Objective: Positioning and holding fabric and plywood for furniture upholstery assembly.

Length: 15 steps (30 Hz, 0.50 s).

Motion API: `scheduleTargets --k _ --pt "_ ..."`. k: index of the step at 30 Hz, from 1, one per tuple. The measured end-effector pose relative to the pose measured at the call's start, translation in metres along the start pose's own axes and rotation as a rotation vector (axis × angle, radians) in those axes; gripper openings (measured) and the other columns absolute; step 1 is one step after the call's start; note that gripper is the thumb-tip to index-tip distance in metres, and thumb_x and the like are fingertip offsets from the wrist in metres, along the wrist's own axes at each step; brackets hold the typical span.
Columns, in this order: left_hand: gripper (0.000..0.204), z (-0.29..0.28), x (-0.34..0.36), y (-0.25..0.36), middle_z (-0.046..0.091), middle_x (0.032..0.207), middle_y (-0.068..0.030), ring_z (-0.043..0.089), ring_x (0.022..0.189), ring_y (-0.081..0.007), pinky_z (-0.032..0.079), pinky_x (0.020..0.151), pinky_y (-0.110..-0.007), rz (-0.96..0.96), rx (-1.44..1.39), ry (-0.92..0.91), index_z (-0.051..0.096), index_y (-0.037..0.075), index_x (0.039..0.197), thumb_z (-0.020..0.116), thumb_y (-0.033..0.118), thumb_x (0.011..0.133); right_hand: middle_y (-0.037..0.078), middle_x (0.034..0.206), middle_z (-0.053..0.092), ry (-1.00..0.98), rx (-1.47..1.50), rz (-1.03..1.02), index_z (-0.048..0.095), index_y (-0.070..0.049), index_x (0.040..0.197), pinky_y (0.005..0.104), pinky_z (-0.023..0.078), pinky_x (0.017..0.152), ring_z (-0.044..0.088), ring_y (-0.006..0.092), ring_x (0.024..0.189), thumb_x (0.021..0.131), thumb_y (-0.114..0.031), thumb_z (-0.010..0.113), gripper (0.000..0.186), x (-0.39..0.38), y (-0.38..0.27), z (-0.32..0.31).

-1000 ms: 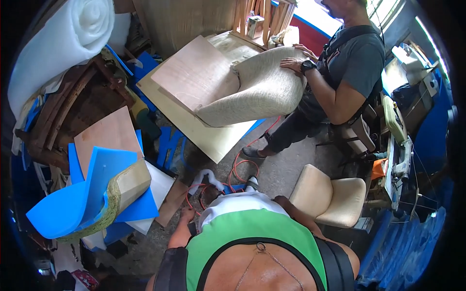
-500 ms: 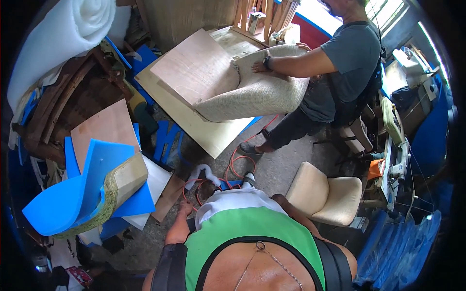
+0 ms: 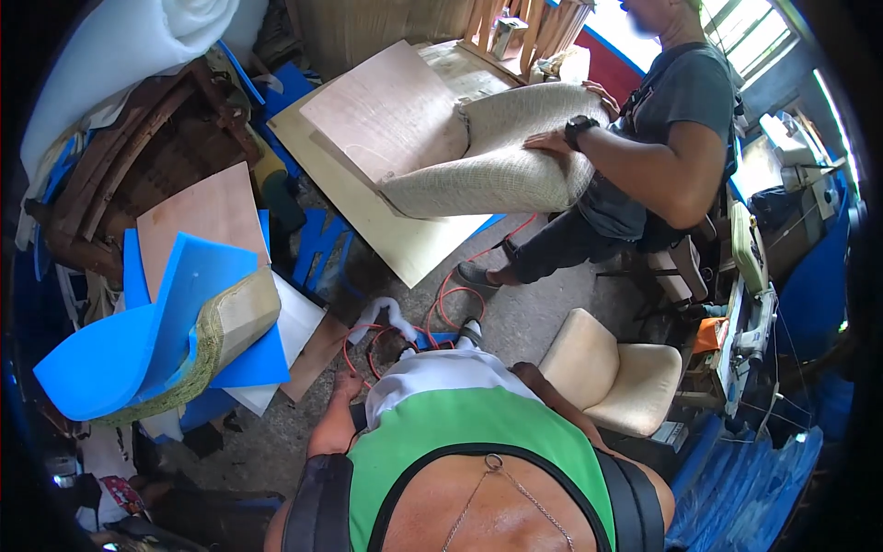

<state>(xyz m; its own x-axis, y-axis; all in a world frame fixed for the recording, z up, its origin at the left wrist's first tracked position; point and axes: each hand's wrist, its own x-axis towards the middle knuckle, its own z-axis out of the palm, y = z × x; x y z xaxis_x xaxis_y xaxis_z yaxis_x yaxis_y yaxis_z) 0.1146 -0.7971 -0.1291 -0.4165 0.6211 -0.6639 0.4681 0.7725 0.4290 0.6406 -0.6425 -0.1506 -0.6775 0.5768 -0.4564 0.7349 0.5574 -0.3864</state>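
Note:
My left hand (image 3: 346,384) hangs low beside my white-and-green clothing, close to a red hose (image 3: 344,346) looped on the floor. Its fingers are too small to read, and whether it touches the hose is unclear. On the other side, my right hand (image 3: 531,373) is a dark shape near a cream padded chair (image 3: 578,355); its fingers cannot be made out. Ahead, a co-worker has both hands on a curved, beige fabric-covered upholstery piece (image 3: 497,184), which rests against a thin plywood sheet (image 3: 382,110) on a pale board (image 3: 418,248).
Blue foam (image 3: 101,359) and a padded offcut (image 3: 235,313) are piled at left, below a wooden furniture frame (image 3: 138,166) and a white wadding roll (image 3: 138,55). A sewing machine (image 3: 752,317) stands at right, with plastic-wrapped blue material (image 3: 745,478) nearer me.
The co-worker's hand with the wristwatch has slid along the upholstery piece toward their body. My view has shifted slightly; my hands stay low at my sides.

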Motion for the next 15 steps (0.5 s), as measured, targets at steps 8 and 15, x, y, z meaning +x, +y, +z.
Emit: scheduleTargets --k 8,15 --pt "0.032 0.006 0.009 -0.006 0.072 0.099 -0.0225 0.071 0.098 -0.0335 0.053 0.091 -0.043 -0.028 -0.057 -0.045 0.075 0.003 0.094 0.067 0.033 0.084 0.019 0.097 0.068 -0.072 -0.067 0.046 0.072 -0.013 0.103 0.0459 0.053 0.086 0.064 0.0366 0.098 0.097 -0.04 0.046 0.038 0.002 0.012 0.021" --pt "0.034 0.019 0.033 -0.016 0.071 0.109 -0.0218 0.069 0.105 -0.0337 0.052 0.095 -0.043 0.002 -0.079 -0.027 0.075 0.005 0.101 0.069 0.032 0.083 0.018 0.095 0.069 -0.028 -0.025 0.071 0.071 -0.009 0.101 0.0435 0.054 0.088 0.066 0.0354 0.096 0.1 -0.033 0.043 0.037 -0.015 -0.015 -0.006"
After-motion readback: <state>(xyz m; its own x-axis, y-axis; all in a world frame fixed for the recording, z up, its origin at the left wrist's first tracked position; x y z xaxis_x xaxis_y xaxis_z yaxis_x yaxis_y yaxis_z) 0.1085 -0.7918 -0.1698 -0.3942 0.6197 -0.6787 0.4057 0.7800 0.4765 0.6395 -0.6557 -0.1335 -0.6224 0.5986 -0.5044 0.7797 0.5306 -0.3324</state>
